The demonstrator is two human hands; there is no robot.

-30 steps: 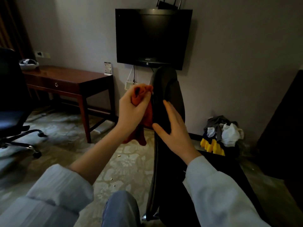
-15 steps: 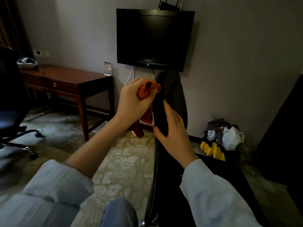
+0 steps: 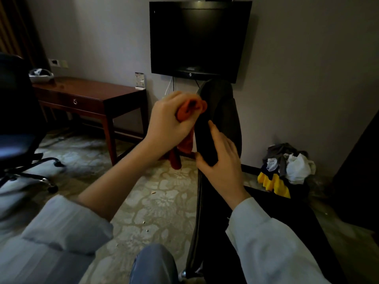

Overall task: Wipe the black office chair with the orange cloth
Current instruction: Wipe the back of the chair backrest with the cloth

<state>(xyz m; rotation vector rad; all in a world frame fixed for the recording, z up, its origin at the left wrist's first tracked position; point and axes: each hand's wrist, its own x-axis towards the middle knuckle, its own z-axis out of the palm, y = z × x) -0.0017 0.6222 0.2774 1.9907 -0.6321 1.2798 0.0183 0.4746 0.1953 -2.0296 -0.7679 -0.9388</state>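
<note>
The black office chair stands edge-on in front of me, its backrest rising toward the wall. My left hand grips the bunched orange cloth and holds it against the left side of the backrest near its top; a tail of the cloth hangs down below the hand. My right hand holds the backrest's edge lower down, thumb on the left side and fingers laid along the right.
A wooden desk with a drawer stands at the left wall, a second black chair at the far left. A dark TV hangs on the wall ahead. A bin full of rags sits at the right.
My left hand has slid the cloth a little higher and closer along the backrest. My right hand has kept its hold on the backrest's edge.
</note>
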